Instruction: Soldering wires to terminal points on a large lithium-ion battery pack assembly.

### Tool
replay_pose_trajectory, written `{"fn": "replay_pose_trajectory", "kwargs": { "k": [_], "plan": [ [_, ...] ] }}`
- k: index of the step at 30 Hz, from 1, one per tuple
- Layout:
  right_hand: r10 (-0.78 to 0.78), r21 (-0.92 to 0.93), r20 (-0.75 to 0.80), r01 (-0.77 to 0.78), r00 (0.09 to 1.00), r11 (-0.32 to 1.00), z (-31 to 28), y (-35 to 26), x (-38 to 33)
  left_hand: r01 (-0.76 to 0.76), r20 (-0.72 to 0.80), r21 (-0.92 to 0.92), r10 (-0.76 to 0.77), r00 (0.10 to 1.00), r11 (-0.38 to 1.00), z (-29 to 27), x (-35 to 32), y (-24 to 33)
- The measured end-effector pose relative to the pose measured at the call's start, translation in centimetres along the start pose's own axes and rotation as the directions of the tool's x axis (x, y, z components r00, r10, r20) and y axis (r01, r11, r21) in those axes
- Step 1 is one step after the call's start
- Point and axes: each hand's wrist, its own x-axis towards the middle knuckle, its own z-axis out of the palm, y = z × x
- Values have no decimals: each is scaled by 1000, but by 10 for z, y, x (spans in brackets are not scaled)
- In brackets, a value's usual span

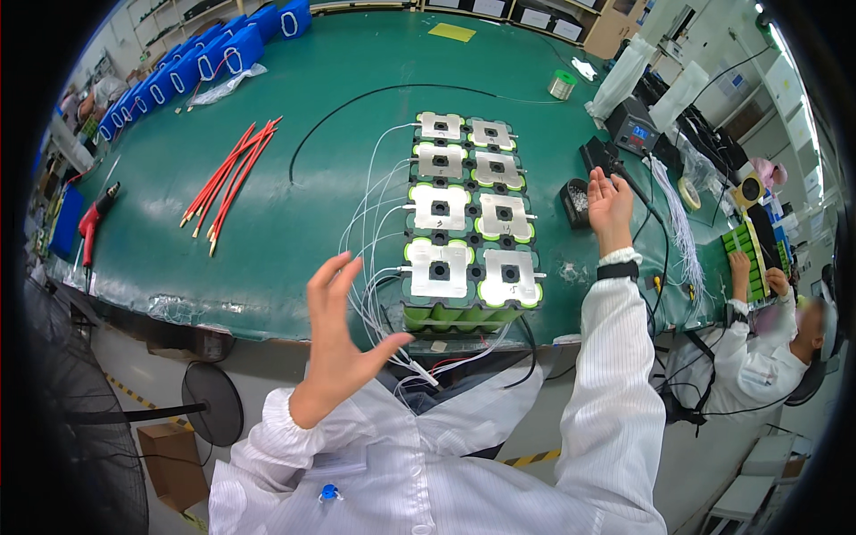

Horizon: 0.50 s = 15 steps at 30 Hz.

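Note:
A battery pack of green cells in black holders [464, 316] stands at the table's near edge, topped with several metal plates [439, 210]. Thin white wires [364, 234] run from its left side and hang down over the edge. My left hand [337, 343] is raised beside those wires, open with thumb and fingers spread, and nothing shows in it. To the right of the pack, my right hand [610, 209] is held palm up with its fingers stretched out, open. Its fingertips are close to a black soldering iron stand [596, 155]; whether they touch the iron's cable or handle I cannot tell.
Red wires [234, 178] and a red-handled tool [93, 227] lie left. Blue packs [178, 76] line the far left. A solder spool [562, 85], soldering station [633, 125], small black tray [575, 203] and white wire bundle [676, 227] are right. A co-worker [758, 366] sits right.

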Motion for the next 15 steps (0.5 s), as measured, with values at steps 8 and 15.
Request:
{"fn": "replay_pose_trajectory", "kwargs": {
  "k": [8,15],
  "plan": [
    [131,-425,510,116,850,898,60,52,-113,-314,-43,118,320,946,942,19,44,4],
    [187,-562,545,190,818,805,68,61,-108,-274,-106,116,286,952,955,7,49,0]
  ]
}}
